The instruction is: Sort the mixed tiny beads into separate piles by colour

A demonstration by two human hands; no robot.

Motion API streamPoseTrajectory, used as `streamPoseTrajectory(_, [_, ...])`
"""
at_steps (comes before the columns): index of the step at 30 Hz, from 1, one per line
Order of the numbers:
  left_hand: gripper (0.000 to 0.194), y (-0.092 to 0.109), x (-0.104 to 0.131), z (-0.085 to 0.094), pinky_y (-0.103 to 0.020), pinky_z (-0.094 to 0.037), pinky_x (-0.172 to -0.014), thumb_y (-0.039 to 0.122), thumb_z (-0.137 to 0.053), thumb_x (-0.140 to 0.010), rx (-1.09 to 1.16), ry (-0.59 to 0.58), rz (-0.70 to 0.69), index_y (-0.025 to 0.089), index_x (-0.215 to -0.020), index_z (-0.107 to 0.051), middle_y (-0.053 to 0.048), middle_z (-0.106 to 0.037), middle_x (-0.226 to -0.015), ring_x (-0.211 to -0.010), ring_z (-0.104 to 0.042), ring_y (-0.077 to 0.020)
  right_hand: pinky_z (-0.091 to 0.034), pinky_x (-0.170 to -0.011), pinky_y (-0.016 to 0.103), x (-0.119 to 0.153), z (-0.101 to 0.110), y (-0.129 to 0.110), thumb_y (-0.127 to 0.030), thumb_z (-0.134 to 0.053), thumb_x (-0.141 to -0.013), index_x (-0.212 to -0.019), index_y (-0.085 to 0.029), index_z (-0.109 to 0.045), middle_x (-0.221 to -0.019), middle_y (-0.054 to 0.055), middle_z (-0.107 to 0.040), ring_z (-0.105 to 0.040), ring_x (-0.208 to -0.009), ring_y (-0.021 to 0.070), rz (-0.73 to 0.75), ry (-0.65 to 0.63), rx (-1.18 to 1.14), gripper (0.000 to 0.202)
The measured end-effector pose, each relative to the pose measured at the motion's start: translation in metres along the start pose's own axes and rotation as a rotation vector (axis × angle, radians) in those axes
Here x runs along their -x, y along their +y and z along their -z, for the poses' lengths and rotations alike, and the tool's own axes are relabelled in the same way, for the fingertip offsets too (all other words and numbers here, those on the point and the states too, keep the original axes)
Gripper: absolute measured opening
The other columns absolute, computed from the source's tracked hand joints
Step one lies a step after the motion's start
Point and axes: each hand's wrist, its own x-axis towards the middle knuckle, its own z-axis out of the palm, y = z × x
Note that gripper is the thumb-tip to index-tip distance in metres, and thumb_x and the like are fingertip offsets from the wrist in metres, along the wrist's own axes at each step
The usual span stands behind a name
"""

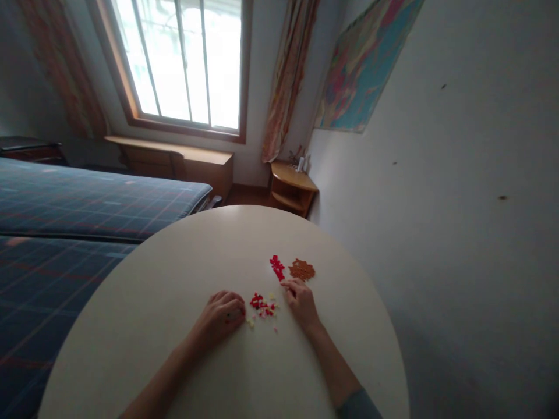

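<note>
My right hand (301, 299) reaches to the near end of a narrow cluster of small red pieces (276, 266). Its index finger and thumb come together there, and whatever lies between the tips is too small to make out. Just beyond its knuckles is a flat pile of small brown pieces (301, 269). Resting on the table, my left hand (225, 311) has its fingers curled downward, hiding anything under them. Between the two hands lies a loose mix of tiny red, pink, pale yellow and dark pieces (262, 305), with a few strays on the near side.
The round cream table (174, 291) has its curved far edge before a low desk (209, 154) and a corner shelf (294, 177). Plaid mattresses (100, 195) stand at the left. A white wall (458, 244) rises on the right, and a bright window (187, 64) is ahead.
</note>
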Motion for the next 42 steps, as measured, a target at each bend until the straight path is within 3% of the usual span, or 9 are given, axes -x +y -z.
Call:
streamPoseTrajectory(5, [0.009, -0.001, 0.001, -0.001, -0.029, -0.04, -0.079, 0.022, -0.051, -0.078, 0.01, -0.01, 0.008, 0.021, -0.077, -0.059, -0.004, -0.064, -0.087, -0.084, -0.056, -0.0163, -0.044, -0.076, 0.027, 0.001, 0.0, 0.0, -0.005, -0.041, -0.07, -0.082, -0.017, -0.065, -0.083, 0.005, -0.061, -0.056, -0.08, 0.0161, 0.0, 0.002, 0.0, 0.03])
streamPoseTrajectory(12, [0.012, -0.009, 0.0, -0.009, -0.026, -0.042, -0.074, 0.014, -0.047, -0.075, 0.059, 0.068, 0.061, 0.019, -0.074, -0.058, -0.003, -0.064, -0.076, -0.075, -0.057, -0.0147, -0.044, -0.074, 0.028, 0.0, -0.002, 0.005, -0.006, -0.041, -0.068, -0.081, -0.018, -0.066, -0.082, 0.005, -0.062, -0.057, -0.079, 0.0168, 0.011, 0.004, -0.029, 0.03])
streamPoseTrajectory(18, [0.008, -0.008, -0.002, -0.004, -0.023, -0.045, -0.062, 0.012, -0.05, -0.068, 0.141, 0.12, 0.171, 0.018, -0.068, -0.055, -0.001, -0.061, -0.066, -0.063, -0.056, -0.0137, -0.044, -0.074, 0.029, 0.0, 0.0, 0.003, -0.007, -0.041, -0.068, -0.08, -0.018, -0.066, -0.082, 0.005, -0.062, -0.057, -0.079, 0.0172, 0.013, 0.001, -0.023, 0.029])
streamPoseTrajectory(26, [0.01, -0.001, -0.004, 0.002, -0.023, -0.044, -0.059, 0.009, -0.049, -0.063, 0.176, 0.17, 0.227, 0.018, -0.065, -0.053, -0.001, -0.059, -0.065, -0.062, -0.056, -0.0145, -0.044, -0.074, 0.029, -0.001, 0.001, 0.0, -0.008, -0.042, -0.069, -0.079, -0.018, -0.066, -0.08, 0.005, -0.062, -0.057, -0.077, 0.0169, 0.01, -0.006, -0.017, 0.027])
streamPoseTrajectory(42, [0.008, -0.006, -0.002, -0.003, -0.024, -0.046, -0.061, 0.024, -0.053, -0.07, 0.233, 0.216, 0.25, 0.019, -0.065, -0.055, -0.001, -0.06, -0.066, -0.063, -0.057, -0.0145, -0.044, -0.075, 0.028, 0.001, -0.001, 0.005, -0.007, -0.042, -0.07, -0.079, -0.018, -0.065, -0.081, 0.005, -0.063, -0.057, -0.079, 0.0167, 0.024, -0.013, -0.025, 0.028])
